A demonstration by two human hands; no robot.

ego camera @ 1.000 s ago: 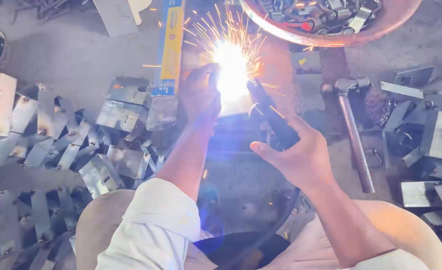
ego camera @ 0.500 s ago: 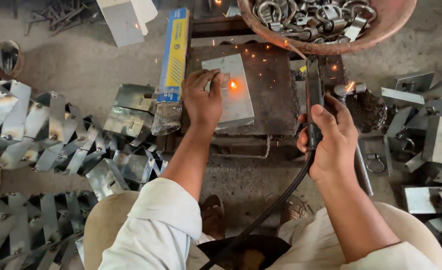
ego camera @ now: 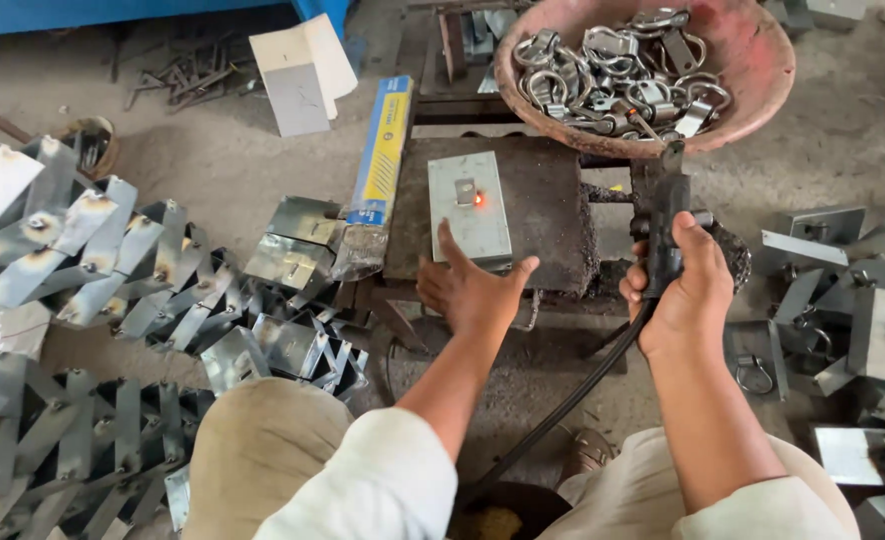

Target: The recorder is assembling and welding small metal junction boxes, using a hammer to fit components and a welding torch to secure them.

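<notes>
Lying just beyond left hand [ego camera: 473,290]: metal plate [ego camera: 470,208]; right hand [ego camera: 681,290] gripping electrode holder [ego camera: 661,225]

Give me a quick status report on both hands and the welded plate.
Right hand gripping electrode holder, raised beside block. Left hand open, fingertips at grey plate edge. Weld spot glowing orange. Nothing on plate.

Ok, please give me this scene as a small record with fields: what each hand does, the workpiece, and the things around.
left hand: left hand open, fingers spread, at the near edge of the grey metal plate, holding nothing
right hand: right hand closed around the black welding holder, its cable running down toward the person
workpiece: the plate lies flat on the dark work block; a small glowing orange spot beside a small tab on it
behind: round pink basin full of metal rings
left side: blue and yellow box; many folded metal pieces on the floor
</notes>
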